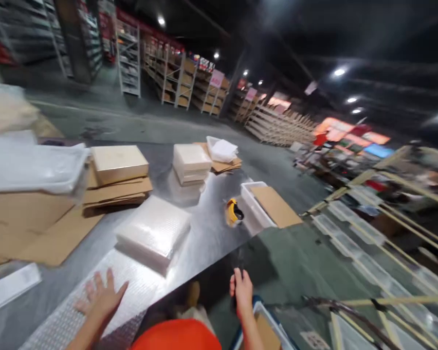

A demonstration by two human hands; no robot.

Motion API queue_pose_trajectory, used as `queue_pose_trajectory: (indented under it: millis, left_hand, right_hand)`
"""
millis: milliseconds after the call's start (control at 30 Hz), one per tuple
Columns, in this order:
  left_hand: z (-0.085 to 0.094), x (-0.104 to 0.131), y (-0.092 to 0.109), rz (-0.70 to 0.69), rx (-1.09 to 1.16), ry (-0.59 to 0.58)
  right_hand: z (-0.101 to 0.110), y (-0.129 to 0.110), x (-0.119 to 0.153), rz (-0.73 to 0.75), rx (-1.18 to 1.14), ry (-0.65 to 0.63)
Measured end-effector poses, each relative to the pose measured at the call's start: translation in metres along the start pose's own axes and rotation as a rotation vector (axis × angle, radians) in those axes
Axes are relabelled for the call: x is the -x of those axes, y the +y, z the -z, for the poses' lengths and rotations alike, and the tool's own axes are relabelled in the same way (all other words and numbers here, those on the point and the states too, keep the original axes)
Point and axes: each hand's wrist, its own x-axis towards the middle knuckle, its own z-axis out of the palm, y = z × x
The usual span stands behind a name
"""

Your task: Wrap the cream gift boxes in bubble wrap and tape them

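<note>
My left hand lies with spread fingers on a sheet of bubble wrap at the front of the metal table. Just beyond it sits a block-shaped item covered in bubble wrap. My right hand hangs off the table's near edge, over the floor, with its fingers curled closed. A dark shape shows at those fingertips, too blurred to name. On the table ahead of that hand stands a small yellow and black object, smeared by motion.
Pale boxes rest on flattened cardboard; a white stack stands further right. A white bin has a cardboard sheet on it. Below my right hand is a blue-rimmed bin; a rack with clear bins stands right.
</note>
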Motion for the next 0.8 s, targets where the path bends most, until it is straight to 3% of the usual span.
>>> queue_pose_trajectory:
  millis: [67, 267, 467, 567, 667, 800]
  left_hand:
    - [-0.003, -0.001, 0.001, 0.010, -0.015, -0.056]
    - [0.000, -0.001, 0.004, -0.020, 0.050, -0.080]
    - [0.017, 0.004, 0.008, -0.011, 0.081, -0.199]
    - [0.025, 0.005, 0.003, -0.056, 0.132, -0.205]
    - [0.025, 0.007, -0.012, -0.105, 0.124, -0.109]
    - [0.020, 0.011, -0.035, -0.213, 0.123, -0.080]
  right_hand:
    - [-0.007, -0.005, -0.002, -0.011, -0.011, -0.055]
    - [-0.021, -0.017, 0.004, -0.024, -0.023, -0.158]
    - [-0.029, -0.027, 0.014, -0.042, 0.055, -0.274]
    - [-0.037, -0.029, 0.014, -0.035, 0.189, -0.331]
    - [-0.055, -0.022, 0.017, 0.023, 0.443, -0.489]
    - [-0.102, 0.000, 0.045, 0.223, 0.772, -0.815]
